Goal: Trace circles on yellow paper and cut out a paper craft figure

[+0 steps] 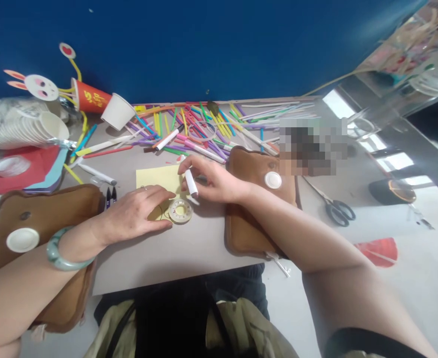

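Note:
My right hand [215, 179] is closed around a white marker [191, 183], tilted over the right side of a sheet of yellow paper [155, 176]. My left hand [138, 209] lies with fingers stretched out on the paper, its fingertips beside a small ring that looks like a roll of tape [180, 211]. The roll rests flat near the paper's lower edge. A dark curved line shows on the paper between my left fingers and the roll. Part of the sheet is hidden under my left hand.
Colourful pipe cleaners and markers [189, 129] lie along the blue wall. Paper cups [50, 129] and a rabbit-decorated red cup [92, 95] stand at left. Brown padded cushions [237, 223] lie under both arms. Scissors [338, 211] and a red cup [379, 251] are at right.

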The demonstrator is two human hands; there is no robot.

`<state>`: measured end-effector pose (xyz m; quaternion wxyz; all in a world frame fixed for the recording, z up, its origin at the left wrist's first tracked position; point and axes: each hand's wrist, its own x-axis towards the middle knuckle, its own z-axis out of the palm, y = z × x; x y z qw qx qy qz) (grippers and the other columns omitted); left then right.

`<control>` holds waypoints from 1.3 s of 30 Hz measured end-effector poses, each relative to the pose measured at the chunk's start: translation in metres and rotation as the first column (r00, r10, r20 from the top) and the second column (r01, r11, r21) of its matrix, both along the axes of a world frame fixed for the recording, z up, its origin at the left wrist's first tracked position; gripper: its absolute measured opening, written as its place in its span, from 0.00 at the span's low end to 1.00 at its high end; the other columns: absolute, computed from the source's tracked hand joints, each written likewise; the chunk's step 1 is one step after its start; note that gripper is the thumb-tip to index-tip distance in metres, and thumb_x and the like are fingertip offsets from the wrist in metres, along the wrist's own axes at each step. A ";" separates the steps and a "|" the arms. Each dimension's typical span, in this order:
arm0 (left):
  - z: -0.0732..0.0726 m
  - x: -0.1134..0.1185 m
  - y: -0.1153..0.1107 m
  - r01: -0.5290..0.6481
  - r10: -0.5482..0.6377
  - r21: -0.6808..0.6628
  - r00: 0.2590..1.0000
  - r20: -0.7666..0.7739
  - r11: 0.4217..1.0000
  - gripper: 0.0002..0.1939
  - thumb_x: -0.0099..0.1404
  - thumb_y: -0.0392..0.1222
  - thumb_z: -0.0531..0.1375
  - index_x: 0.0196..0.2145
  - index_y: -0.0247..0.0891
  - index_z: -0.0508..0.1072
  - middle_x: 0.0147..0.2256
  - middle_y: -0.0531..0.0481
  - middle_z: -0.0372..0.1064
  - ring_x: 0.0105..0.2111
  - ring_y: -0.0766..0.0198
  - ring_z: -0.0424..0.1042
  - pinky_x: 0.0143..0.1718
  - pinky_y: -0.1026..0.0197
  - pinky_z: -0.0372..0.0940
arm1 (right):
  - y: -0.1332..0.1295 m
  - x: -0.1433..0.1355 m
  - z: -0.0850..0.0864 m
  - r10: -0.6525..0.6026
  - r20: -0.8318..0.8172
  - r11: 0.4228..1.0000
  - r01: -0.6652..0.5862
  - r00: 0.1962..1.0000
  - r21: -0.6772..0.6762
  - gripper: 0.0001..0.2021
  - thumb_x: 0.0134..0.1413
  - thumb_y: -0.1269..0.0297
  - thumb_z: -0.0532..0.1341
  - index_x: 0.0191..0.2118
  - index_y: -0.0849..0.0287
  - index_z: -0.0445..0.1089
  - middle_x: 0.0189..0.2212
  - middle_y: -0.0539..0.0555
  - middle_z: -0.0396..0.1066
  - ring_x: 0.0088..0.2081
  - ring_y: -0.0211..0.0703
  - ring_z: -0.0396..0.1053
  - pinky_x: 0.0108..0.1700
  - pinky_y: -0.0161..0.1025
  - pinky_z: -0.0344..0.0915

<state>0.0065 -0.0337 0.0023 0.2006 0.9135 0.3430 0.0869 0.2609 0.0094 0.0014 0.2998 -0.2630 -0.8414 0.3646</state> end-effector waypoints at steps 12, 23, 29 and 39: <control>0.001 0.003 0.000 0.082 -0.086 0.068 0.995 0.056 0.994 0.18 0.68 0.47 0.62 0.51 0.35 0.69 0.46 0.41 0.72 0.45 0.53 0.73 0.48 0.54 0.67 | -0.002 0.002 0.003 -0.056 0.022 0.997 0.057 0.998 -0.046 0.08 0.62 0.66 0.60 0.47 0.59 0.65 0.33 0.53 0.75 0.35 0.42 0.74 0.36 0.37 0.69; 0.002 0.003 0.001 0.083 -0.093 0.082 0.987 0.129 0.993 0.13 0.71 0.47 0.59 0.48 0.36 0.71 0.44 0.43 0.72 0.44 0.55 0.72 0.46 0.56 0.65 | -0.010 0.004 0.011 -0.203 -0.205 0.964 0.232 0.957 0.126 0.14 0.63 0.54 0.60 0.33 0.58 0.74 0.25 0.55 0.73 0.27 0.44 0.71 0.32 0.43 0.69; -0.001 0.004 -0.001 0.090 -0.091 0.019 0.994 0.065 0.996 0.19 0.72 0.52 0.56 0.52 0.36 0.68 0.45 0.43 0.71 0.45 0.53 0.70 0.45 0.54 0.64 | -0.017 0.000 0.021 -0.021 -0.090 0.982 0.038 0.996 0.183 0.06 0.58 0.65 0.62 0.31 0.59 0.68 0.23 0.52 0.68 0.24 0.38 0.66 0.26 0.37 0.63; -0.013 0.018 -0.008 0.005 -0.009 0.074 0.998 0.055 0.997 0.25 0.69 0.61 0.55 0.50 0.36 0.68 0.44 0.42 0.70 0.46 0.50 0.68 0.46 0.50 0.62 | -0.024 -0.004 0.016 0.034 0.039 0.938 -0.046 0.999 0.343 0.06 0.58 0.65 0.60 0.31 0.56 0.63 0.22 0.50 0.67 0.25 0.39 0.63 0.28 0.37 0.61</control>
